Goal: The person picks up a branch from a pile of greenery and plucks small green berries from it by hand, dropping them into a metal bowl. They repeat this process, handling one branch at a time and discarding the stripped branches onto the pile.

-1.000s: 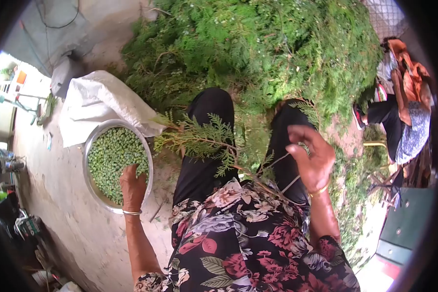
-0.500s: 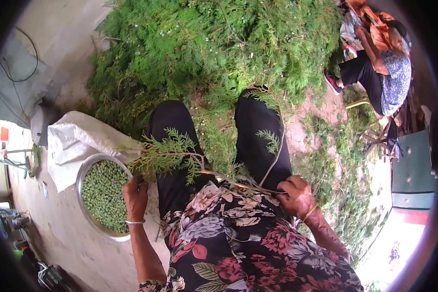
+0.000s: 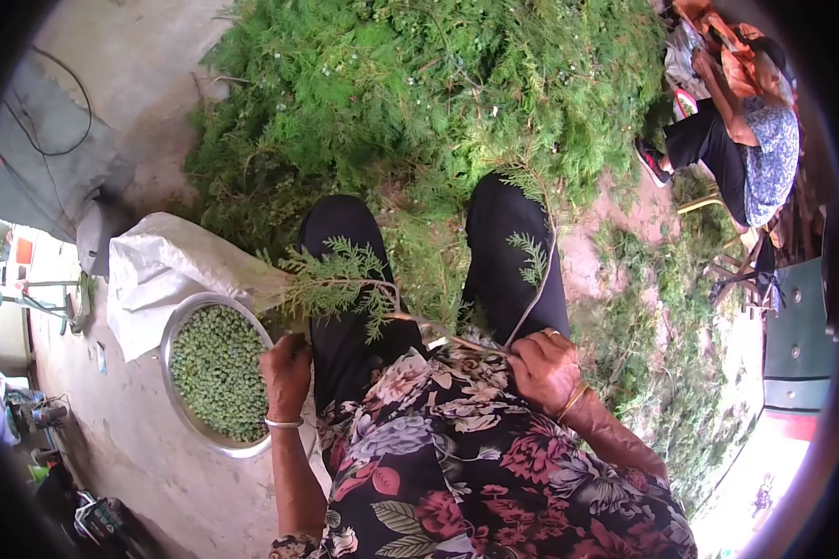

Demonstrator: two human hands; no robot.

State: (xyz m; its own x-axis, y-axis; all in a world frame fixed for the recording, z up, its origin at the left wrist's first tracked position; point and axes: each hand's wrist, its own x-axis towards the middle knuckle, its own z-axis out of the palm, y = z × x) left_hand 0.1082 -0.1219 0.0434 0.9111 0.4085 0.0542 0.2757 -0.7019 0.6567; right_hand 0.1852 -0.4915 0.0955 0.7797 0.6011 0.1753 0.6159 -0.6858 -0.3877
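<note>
My right hand [image 3: 543, 371] is closed around the thick end of a forked green branch [image 3: 419, 321] that lies across my lap and knees. One fork with leafy sprigs reaches left; a thinner one runs up past my right knee. My left hand [image 3: 286, 373] has its fingers curled in beside the right rim of a metal basin [image 3: 170, 373]; what it holds, if anything, is hidden. Small round green berries [image 3: 219, 373] fill the basin.
A large heap of green branches [image 3: 419, 93] lies ahead of my knees. A white sack [image 3: 158, 270] is beyond the basin. Another person [image 3: 736, 140] sits at the upper right. Scattered greenery [image 3: 653, 373] covers ground on the right. Cables and a machine stand at the left.
My right hand has moved slightly left and up along the branch and wraps it more fully. The whole view has shifted a little, so most things appear further right.
</note>
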